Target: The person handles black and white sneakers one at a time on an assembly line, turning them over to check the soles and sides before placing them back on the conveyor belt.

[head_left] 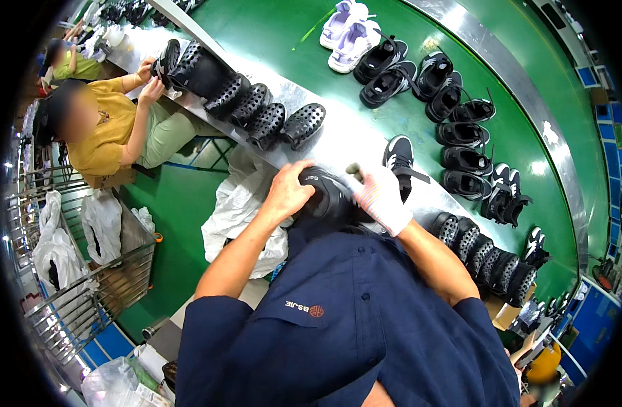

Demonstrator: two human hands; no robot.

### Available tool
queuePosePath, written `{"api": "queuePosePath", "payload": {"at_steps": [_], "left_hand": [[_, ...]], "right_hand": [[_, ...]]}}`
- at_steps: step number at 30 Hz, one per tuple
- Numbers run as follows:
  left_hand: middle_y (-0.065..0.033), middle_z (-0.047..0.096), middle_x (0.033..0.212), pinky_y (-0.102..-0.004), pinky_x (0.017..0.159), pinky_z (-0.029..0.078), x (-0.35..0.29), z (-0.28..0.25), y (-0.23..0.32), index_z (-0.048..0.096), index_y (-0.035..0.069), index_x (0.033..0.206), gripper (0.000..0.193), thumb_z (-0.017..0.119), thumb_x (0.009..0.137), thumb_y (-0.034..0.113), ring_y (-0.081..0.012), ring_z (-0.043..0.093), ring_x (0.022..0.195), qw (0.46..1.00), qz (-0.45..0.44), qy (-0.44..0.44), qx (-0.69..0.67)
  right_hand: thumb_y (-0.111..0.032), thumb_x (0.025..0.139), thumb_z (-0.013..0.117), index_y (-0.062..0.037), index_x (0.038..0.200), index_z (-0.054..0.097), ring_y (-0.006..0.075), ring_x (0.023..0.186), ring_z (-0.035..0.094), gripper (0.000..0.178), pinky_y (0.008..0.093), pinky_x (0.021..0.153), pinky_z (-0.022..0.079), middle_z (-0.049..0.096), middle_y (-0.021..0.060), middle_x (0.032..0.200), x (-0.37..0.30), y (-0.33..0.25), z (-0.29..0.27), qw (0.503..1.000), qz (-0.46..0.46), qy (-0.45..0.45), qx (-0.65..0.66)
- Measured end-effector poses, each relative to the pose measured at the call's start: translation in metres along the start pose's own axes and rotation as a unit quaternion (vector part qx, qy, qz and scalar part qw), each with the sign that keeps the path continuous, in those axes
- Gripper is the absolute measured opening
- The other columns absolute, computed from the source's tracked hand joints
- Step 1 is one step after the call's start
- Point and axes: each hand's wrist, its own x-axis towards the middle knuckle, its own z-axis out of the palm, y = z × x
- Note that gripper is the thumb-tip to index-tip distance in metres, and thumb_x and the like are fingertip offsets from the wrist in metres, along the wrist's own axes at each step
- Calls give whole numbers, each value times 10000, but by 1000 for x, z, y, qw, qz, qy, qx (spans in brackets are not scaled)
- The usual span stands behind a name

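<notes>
A black shoe (326, 197) is held close to the front of my dark blue shirt, partly smeared by motion. My bare left hand (290, 190) is closed round its left side, thumb along the top. My right hand (381, 198), in a white knit glove with coloured stripes, is closed at the shoe's right side; its fingertips look dark. Just beyond the gloved hand, a black sneaker with a white sole edge (399, 154) lies on the metal ledge (348, 144). The underside of the held shoe is hidden.
Black perforated clog-like pieces line the ledge on the left (266, 125) and right (484, 254). The green conveyor (304, 64) carries several black sneakers (462, 158) and a white-lilac pair (352, 42). A co-worker in yellow (111, 122) handles a shoe. White bags (246, 224) and a wire cart (97, 292) stand left.
</notes>
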Motion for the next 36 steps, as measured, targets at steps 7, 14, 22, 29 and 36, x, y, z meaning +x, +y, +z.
{"api": "queuePosePath", "payload": {"at_steps": [7, 14, 22, 29, 36], "left_hand": [[-190, 633, 1297, -393, 728, 641, 13, 78, -11, 477, 7, 1463, 616, 698, 936, 238, -272, 691, 1050, 941, -259, 49, -214], [-142, 648, 1031, -422, 806, 533, 13, 88, 8, 637, 65, 1116, 308, 771, 869, 191, -348, 640, 930, 955, 121, 230, 143], [-113, 616, 895, -442, 761, 519, 18, 88, -2, 666, 48, 962, 190, 741, 788, 43, -339, 617, 873, 921, 292, 212, 146], [-161, 674, 1112, -368, 862, 544, 3, 65, 12, 661, 39, 1245, 353, 732, 933, 187, -273, 669, 1004, 978, 119, 162, -62], [-147, 651, 1303, -310, 936, 539, -12, 44, 16, 507, -38, 1479, 645, 767, 926, 168, -187, 645, 1137, 954, 31, -84, -286]], "right_hand": [[-297, 900, 715, 43, 982, 672, 422, 819, 727, 352, 479, 731, 570, 706, 285, 844, -23, 24, 29, 997, 71, -23, -18], [-354, 923, 672, 65, 937, 689, 465, 831, 705, 419, 518, 783, 561, 702, 297, 825, -11, 50, 62, 983, 180, -19, -7], [-251, 915, 647, 53, 888, 636, 487, 820, 679, 305, 518, 784, 537, 678, 312, 816, -15, 79, 103, 946, 245, 79, 197], [35, 886, 564, -31, 1222, 669, 239, 991, 720, 358, 372, 894, 551, 758, 157, 1033, -33, 84, 85, 929, 112, 137, 325], [118, 924, 544, -26, 1232, 662, 148, 1043, 675, 360, 310, 937, 549, 737, 55, 1128, -64, 68, 62, 832, 236, 59, 499]]}}
